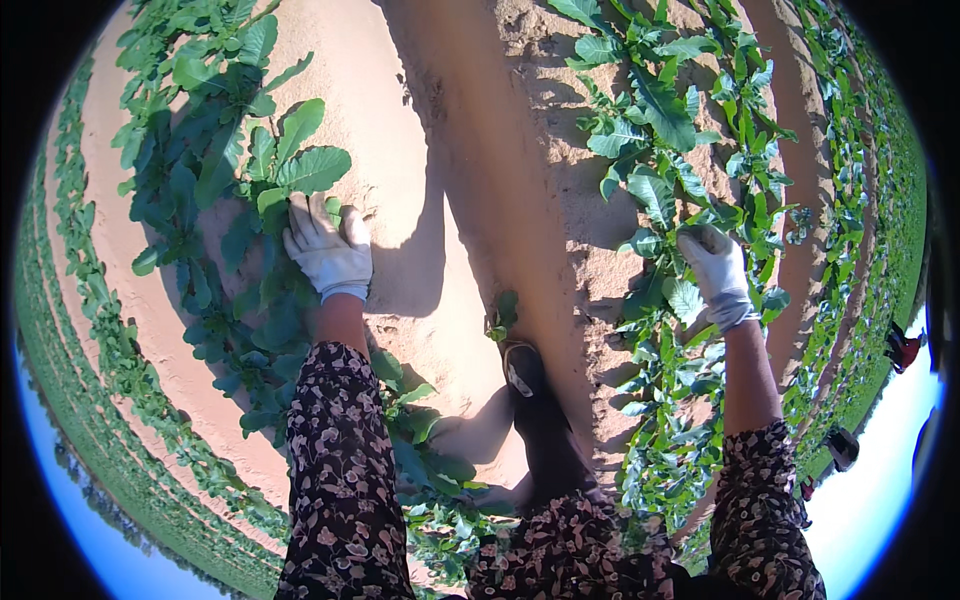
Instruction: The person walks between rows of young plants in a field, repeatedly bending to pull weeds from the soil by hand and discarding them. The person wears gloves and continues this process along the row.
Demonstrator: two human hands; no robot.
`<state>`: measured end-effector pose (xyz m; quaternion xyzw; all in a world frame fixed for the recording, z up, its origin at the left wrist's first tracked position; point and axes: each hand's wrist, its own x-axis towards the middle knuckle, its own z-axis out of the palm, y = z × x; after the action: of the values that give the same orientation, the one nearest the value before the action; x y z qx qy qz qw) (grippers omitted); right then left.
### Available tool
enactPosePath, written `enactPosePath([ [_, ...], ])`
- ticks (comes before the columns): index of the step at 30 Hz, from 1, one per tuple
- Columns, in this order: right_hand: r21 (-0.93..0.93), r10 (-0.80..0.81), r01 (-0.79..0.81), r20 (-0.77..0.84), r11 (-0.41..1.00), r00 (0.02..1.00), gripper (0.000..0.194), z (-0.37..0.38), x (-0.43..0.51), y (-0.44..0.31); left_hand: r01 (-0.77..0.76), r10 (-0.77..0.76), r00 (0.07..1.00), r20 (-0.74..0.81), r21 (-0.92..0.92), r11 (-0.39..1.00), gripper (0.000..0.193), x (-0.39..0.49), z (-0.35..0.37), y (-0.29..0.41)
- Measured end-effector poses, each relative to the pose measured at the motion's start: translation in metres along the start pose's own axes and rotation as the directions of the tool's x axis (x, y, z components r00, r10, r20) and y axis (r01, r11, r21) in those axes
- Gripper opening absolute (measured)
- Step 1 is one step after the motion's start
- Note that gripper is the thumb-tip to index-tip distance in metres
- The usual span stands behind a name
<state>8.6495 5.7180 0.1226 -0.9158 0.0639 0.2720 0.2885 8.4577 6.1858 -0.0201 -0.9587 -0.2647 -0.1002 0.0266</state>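
Observation:
My left hand [330, 251], in a whitish work glove, reaches to the edge of the left row of leafy green plants [217, 165]. Its fingers are stretched out with the thumb apart, and the fingertips meet the base of a broad-leaved plant [311, 169]. A small leaf shows between thumb and fingers. On the other side, my right hand [712, 262], gloved the same way, is at the right crop row [660, 187]. Its fingers curl toward the thumb among the leaves; whether a stem is pinched there cannot be seen.
A sandy furrow [495, 165] runs between the two rows. My dark shoe [525, 371] stands in it, beside a small loose-looking leafy sprig [505, 315]. More crop rows [840, 187] curve away on both sides. Distant figures [904, 349] are at the right rim.

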Motion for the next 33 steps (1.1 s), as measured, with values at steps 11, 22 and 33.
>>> enactPosePath([
  [11, -0.455, 0.193, -0.111, 0.137, 0.883, 0.972, 0.057, 0.084, 0.119, -0.162, 0.030, -0.029, 0.999, 0.035, -0.044, 0.999, 0.065, 0.002, -0.011, 0.005],
  [22, -0.551, -0.149, 0.087, -0.068, 0.830, 0.986, 0.041, 0.107, 0.119, -0.124, 0.046, -0.043, 0.995, 0.088, -0.030, 0.998, 0.068, 0.001, -0.008, 0.003],
  [33, -0.540, -0.649, 0.512, -0.087, 0.668, 0.756, 0.071, 0.074, 0.167, -0.230, 0.045, -0.041, 0.996, 0.082, -0.048, 0.998, 0.061, -0.002, -0.002, -0.001],
])
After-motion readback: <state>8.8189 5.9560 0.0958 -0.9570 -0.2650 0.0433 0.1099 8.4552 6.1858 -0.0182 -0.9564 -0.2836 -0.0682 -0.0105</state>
